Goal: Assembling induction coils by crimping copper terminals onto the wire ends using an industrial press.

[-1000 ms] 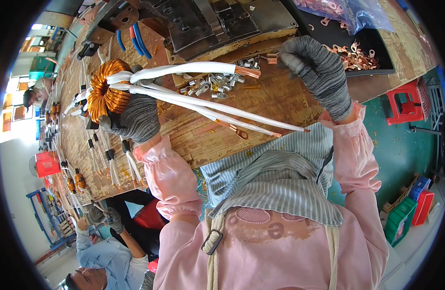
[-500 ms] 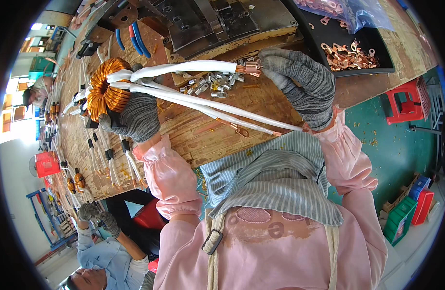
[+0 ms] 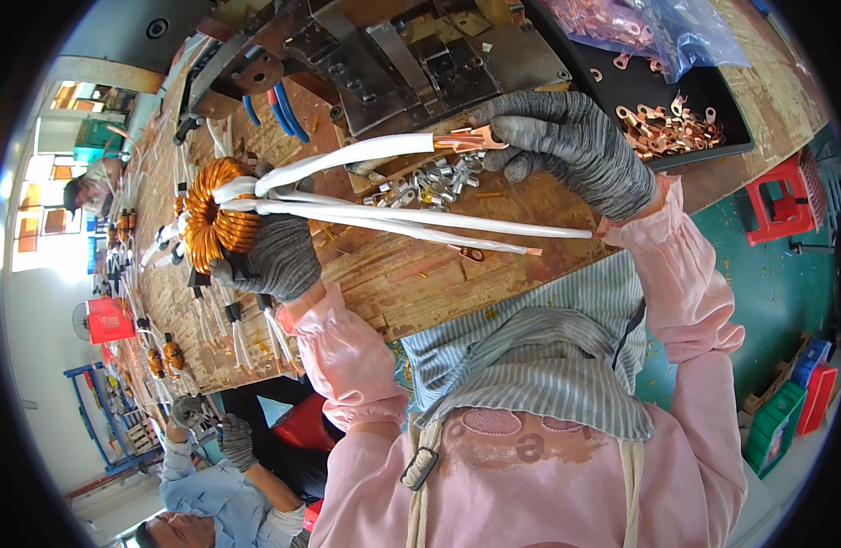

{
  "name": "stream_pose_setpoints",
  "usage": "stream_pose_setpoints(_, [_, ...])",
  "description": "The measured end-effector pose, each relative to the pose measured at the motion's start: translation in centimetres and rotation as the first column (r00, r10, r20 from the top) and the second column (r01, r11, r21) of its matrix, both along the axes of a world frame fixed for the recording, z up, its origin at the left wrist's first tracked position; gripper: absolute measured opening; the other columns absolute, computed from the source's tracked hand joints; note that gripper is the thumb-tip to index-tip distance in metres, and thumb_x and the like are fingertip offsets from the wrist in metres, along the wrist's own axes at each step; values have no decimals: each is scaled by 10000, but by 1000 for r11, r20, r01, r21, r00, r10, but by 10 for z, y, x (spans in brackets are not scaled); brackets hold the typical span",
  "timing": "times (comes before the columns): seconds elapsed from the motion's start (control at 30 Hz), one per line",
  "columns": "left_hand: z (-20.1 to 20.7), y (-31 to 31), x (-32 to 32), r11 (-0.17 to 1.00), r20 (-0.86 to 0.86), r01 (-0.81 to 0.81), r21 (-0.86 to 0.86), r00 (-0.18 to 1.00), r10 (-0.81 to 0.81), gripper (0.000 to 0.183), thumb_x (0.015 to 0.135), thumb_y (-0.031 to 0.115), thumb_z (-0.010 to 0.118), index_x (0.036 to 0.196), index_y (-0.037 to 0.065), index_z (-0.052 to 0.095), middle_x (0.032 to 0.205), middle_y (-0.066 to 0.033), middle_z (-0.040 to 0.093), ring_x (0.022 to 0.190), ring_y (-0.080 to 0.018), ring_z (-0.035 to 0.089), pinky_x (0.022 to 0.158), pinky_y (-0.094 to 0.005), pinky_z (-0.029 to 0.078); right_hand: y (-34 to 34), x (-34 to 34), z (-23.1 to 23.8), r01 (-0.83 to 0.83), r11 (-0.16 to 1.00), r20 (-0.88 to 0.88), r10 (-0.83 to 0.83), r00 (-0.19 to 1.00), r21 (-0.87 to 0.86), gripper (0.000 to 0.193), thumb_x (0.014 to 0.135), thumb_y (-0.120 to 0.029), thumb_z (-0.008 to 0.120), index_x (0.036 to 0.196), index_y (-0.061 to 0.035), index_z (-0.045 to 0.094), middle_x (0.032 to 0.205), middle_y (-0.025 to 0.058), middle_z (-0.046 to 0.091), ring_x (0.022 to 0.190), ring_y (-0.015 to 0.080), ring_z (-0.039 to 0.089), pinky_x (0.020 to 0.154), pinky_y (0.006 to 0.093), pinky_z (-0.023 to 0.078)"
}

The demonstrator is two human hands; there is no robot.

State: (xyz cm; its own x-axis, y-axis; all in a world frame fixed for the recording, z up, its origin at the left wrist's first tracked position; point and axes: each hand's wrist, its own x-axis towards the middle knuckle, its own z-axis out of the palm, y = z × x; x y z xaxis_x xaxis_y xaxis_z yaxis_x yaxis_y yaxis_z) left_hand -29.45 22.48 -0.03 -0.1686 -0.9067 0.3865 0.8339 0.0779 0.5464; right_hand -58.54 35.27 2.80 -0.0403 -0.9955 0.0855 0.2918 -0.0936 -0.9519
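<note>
My left hand (image 3: 283,256), in a grey knit glove, is closed round a toroidal coil (image 3: 204,219) wound with copper wire. White sleeved leads (image 3: 365,153) run from the coil to the right, with bare copper at their ends. The upper lead's bare strands meet a copper cable lug (image 3: 482,138). My right hand (image 3: 576,146), gloved alike, pinches that lug, its fingertips partly covering it. Two lower leads (image 3: 457,219) stretch below my right hand, their ends free. Beneath the upper lead lies a heap of silvery terminals (image 3: 429,185) on the wooden bench (image 3: 365,283).
A dark metal press fixture (image 3: 429,64) stands at the back. Right of it, a black tray (image 3: 658,163) holds copper lugs (image 3: 671,128) and a plastic bag (image 3: 694,36). More coils with leads lie left. A co-worker's gloved hands (image 3: 228,438) are at lower left; a red stool (image 3: 786,205) stands right.
The whole view has shifted a little to the right. The upper lead shows more bare strands, and my right fingers have curled closer round the lug. My left hand keeps its hold on the coil.
</note>
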Motion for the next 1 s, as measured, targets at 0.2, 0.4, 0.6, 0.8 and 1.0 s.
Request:
stream_pose_setpoints(0.2, [-5,-6,0,999,-54,-39,11,998,40,836,573,536,617,1211,43,395,1171,-150,470,1097,-347,427,994,-511,229,-15,-5,-3,-64,995,169,51,984,74,318,798,-220,598,1016,10,573,880,82,604,733,116,600,684,205,500])
stream_pose_setpoints(0.4, [1,12,-1,983,2,-182,0,983,182,881,546,518,644,1231,38,367,1172,-166,465,1103,-346,425,1005,-520,209,-27,6,2,-129,979,183,99,978,161,268,770,-172,630,964,8,586,861,73,606,728,116,595,688,195,508])
stream_pose_setpoints(0.6, [0,36,-5,1000,-299,19,6,954,-17,815,590,424,694,1204,-16,387,1172,-212,451,1115,-334,416,999,-444,278,-14,29,-24,-305,914,453,161,877,267,231,785,-114,601,966,27,572,871,99,609,755,143,599,687,214,512])
stream_pose_setpoints(0.8, [-5,45,-3,1000,-287,-3,-5,958,2,811,589,429,697,1188,-23,391,1168,-200,445,1095,-329,414,969,-446,302,-24,11,-14,-177,973,180,149,972,147,249,775,-174,622,955,-4,594,841,82,618,701,121,595,637,208,500])
stream_pose_setpoints(1.0, [4,59,-9,917,7,-369,149,928,373,830,616,472,650,1194,-42,346,1202,-242,395,1136,-369,368,990,-505,240,-34,1,-1,-108,988,65,101,993,108,287,785,-187,610,1016,-18,584,855,71,624,719,116,608,647,201,508])
